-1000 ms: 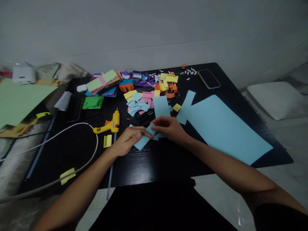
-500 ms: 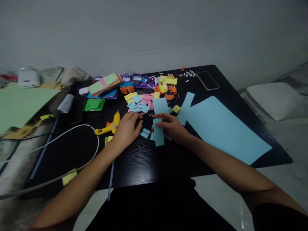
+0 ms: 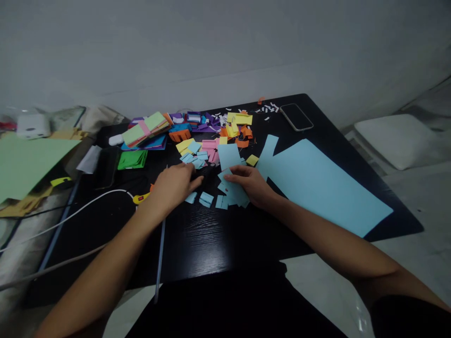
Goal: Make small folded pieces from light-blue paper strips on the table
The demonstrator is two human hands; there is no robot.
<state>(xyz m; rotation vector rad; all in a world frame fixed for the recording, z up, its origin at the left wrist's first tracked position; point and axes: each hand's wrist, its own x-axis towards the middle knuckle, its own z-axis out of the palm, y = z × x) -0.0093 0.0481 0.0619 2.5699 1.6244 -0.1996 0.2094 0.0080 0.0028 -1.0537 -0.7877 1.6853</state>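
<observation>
My right hand (image 3: 254, 184) is closed, with thumb and fingers pinched on a light-blue paper strip (image 3: 235, 191) over the middle of the black table. Another blue paper piece (image 3: 229, 156) lies just beyond its fingertips. To the left, my left hand (image 3: 176, 184) hovers low with thumb and forefinger apart, seemingly holding nothing. Small folded blue paper pieces (image 3: 206, 199) lie between the hands. A dark object (image 3: 212, 174), too dim to name, sits by my left fingertips. My left wrist hides most of the yellow glue gun (image 3: 140, 198).
A large blue sheet (image 3: 327, 188) covers the table's right side, below a phone (image 3: 297, 117). Toward the back lie yellow pieces (image 3: 239, 118), pink pieces (image 3: 210, 146) and a stack of paper strips (image 3: 147, 129). Green paper (image 3: 133, 159) and a white cord (image 3: 88, 206) are at left.
My left hand has shifted slightly left and now covers most of the glue gun. The strip in my right hand no longer hangs down toward the table's front; it is turned.
</observation>
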